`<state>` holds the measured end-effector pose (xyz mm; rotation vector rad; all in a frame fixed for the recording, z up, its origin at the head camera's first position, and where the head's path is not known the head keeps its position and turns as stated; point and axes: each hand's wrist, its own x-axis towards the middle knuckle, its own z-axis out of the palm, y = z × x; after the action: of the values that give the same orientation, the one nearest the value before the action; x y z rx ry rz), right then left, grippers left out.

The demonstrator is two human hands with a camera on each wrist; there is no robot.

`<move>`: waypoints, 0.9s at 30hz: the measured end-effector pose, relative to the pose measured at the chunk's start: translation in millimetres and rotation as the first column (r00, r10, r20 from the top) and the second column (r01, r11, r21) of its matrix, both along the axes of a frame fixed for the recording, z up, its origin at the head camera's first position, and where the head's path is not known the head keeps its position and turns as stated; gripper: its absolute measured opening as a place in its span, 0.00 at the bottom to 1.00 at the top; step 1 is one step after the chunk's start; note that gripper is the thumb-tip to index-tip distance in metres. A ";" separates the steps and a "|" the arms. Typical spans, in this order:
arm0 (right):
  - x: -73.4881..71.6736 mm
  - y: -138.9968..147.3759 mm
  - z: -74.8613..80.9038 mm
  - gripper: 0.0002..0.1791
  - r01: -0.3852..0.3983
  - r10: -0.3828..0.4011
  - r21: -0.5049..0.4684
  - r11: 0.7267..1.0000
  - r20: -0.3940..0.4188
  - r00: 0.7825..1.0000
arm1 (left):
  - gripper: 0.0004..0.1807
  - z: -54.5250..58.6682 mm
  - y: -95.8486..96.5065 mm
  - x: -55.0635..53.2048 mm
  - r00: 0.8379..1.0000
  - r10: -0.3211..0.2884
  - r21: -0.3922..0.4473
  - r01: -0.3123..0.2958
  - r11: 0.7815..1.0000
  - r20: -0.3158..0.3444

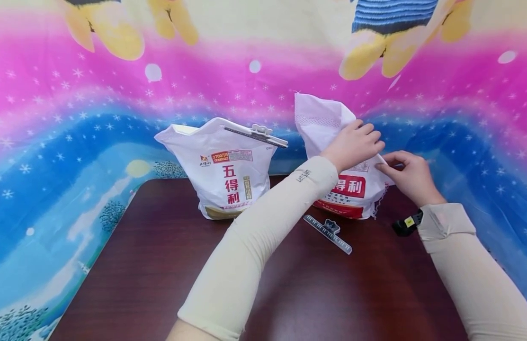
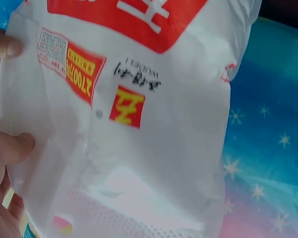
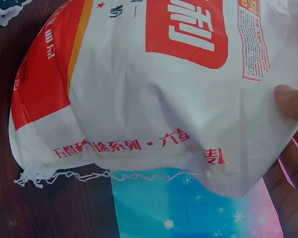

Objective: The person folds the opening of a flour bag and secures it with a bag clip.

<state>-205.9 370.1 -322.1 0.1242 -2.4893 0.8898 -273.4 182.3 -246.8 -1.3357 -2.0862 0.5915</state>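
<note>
upright white bag [image 1: 358, 174], red-printed

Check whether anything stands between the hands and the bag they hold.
Nothing visible: the left hand and right hand both pinch the bag by its edge. The loose clip lies on the table in front of the bag.

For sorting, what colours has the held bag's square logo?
The logo is red and yellow; best: left wrist view.

The held bag [image 2: 134, 129] looks smooth plastic, the table [image 1: 161, 270] glossy wood.
</note>
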 end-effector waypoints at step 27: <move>8.3 15.9 -3.8 0.20 0.013 -0.017 0.040 0.999 0.089 0.996 | 0.25 44.7 -29.7 -3.4 0.985 0.135 -0.023 -0.133 0.991 0.105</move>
<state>-197.6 385.9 -325.9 0.0800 -2.5880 0.8583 -276.9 152.7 -202.2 -1.2675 -2.2763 0.6064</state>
